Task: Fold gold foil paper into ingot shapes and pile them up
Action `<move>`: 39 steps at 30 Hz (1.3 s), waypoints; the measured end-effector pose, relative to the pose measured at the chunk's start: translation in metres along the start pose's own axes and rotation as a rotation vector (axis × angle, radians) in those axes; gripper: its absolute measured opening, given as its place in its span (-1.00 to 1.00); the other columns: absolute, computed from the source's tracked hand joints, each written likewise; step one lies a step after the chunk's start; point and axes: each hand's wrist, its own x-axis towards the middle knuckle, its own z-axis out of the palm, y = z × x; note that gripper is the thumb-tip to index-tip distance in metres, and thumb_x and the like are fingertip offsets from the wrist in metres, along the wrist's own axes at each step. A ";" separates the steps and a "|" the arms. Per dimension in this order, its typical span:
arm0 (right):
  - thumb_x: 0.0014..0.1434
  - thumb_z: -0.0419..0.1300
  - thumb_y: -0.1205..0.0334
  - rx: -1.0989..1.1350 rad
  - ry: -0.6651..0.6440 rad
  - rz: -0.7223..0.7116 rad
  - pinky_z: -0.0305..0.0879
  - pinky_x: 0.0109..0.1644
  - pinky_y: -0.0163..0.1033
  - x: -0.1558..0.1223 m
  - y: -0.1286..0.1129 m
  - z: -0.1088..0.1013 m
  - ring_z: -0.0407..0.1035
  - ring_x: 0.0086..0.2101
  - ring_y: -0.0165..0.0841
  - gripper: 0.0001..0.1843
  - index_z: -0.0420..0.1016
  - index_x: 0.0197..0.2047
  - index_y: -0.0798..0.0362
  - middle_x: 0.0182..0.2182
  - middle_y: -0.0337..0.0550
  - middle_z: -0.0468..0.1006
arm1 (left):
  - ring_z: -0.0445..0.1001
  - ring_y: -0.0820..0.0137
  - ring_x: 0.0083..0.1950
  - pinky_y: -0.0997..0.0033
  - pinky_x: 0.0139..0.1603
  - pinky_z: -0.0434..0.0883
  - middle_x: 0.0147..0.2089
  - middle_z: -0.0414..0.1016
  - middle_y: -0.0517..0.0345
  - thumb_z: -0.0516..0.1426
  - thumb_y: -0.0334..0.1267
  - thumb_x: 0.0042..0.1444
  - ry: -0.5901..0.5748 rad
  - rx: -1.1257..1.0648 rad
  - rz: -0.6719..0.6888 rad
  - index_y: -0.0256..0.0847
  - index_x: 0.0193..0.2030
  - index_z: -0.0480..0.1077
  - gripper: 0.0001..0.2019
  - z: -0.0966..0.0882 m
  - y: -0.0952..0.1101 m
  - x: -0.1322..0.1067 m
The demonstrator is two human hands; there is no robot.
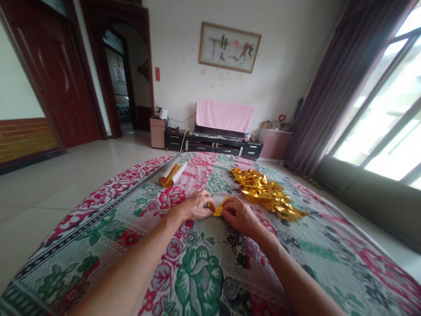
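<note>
A small piece of gold foil paper (218, 210) lies on the flowered cloth between my hands. My left hand (198, 205) grips its left side with the fingers curled and pressed together. From the other side, my right hand (239, 214) pinches the right edge of the same paper. Much of the sheet is hidden under my fingers. Just beyond my right hand is a pile of folded, pointed gold foil pieces (266, 191). Ahead and left of my left hand lies a loosely rolled gold and white sheet (173, 174).
The flowered cloth (197, 281) covers a wide surface with a rounded far edge. Past it stands a low black cabinet (223, 146), with a pink cloth (225, 114) draped above it. A purple curtain (332, 83) hangs by the window at right.
</note>
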 end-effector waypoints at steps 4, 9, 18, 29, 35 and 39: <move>0.01 0.11 0.36 0.000 -0.012 0.076 0.23 -0.19 -0.34 0.001 -0.003 0.002 0.34 -0.31 -0.41 -0.82 0.49 -0.54 0.10 -0.33 -0.11 0.47 | 0.31 0.43 -0.10 0.42 0.05 0.24 -0.13 0.29 0.13 0.11 -0.30 -0.06 -0.010 -0.010 -0.002 -0.14 -0.32 0.47 -0.85 0.000 0.000 0.000; 0.00 0.10 0.36 -0.045 -0.018 0.158 0.21 -0.23 -0.37 0.004 -0.009 0.006 0.34 -0.34 -0.43 -0.79 0.47 -0.60 0.11 -0.33 -0.11 0.48 | 0.30 0.43 -0.09 0.41 0.07 0.23 -0.12 0.28 0.13 0.10 -0.29 -0.04 -0.013 -0.008 -0.015 -0.13 -0.31 0.46 -0.85 -0.001 0.002 0.000; -0.02 0.12 0.28 -0.084 -0.082 0.265 0.15 -0.33 -0.39 0.008 -0.012 0.001 0.32 -0.42 -0.49 -0.75 0.42 -0.68 0.11 -0.29 -0.16 0.47 | 0.27 0.40 -0.06 0.35 0.10 0.21 -0.11 0.28 0.10 0.12 -0.29 -0.05 -0.031 -0.010 -0.024 -0.14 -0.31 0.46 -0.86 -0.001 0.002 0.001; 0.01 0.08 0.31 -0.057 -0.085 0.177 0.19 -0.27 -0.36 0.004 -0.006 0.000 0.34 -0.37 -0.44 -0.75 0.45 -0.64 0.10 -0.30 -0.12 0.47 | 0.26 0.39 -0.05 0.35 0.10 0.20 -0.10 0.27 0.11 0.13 -0.29 -0.05 -0.027 -0.014 -0.031 -0.12 -0.30 0.47 -0.86 0.000 0.001 0.001; -0.04 0.10 0.36 -0.064 -0.049 0.163 0.21 -0.23 -0.35 0.005 -0.010 0.003 0.34 -0.32 -0.40 -0.80 0.44 -0.64 0.11 -0.33 -0.11 0.48 | 0.26 0.39 -0.05 0.36 0.09 0.21 -0.11 0.28 0.10 0.14 -0.29 -0.04 -0.025 -0.005 -0.033 -0.14 -0.31 0.47 -0.87 -0.001 0.003 0.001; -0.06 0.12 0.36 -0.082 -0.041 0.226 0.20 -0.28 -0.36 0.006 -0.012 0.004 0.35 -0.37 -0.42 -0.81 0.41 -0.66 0.11 -0.31 -0.11 0.48 | 0.26 0.35 -0.04 0.35 0.09 0.22 -0.12 0.29 0.08 0.14 -0.30 -0.05 -0.013 -0.008 -0.011 -0.14 -0.31 0.47 -0.87 0.001 -0.001 0.002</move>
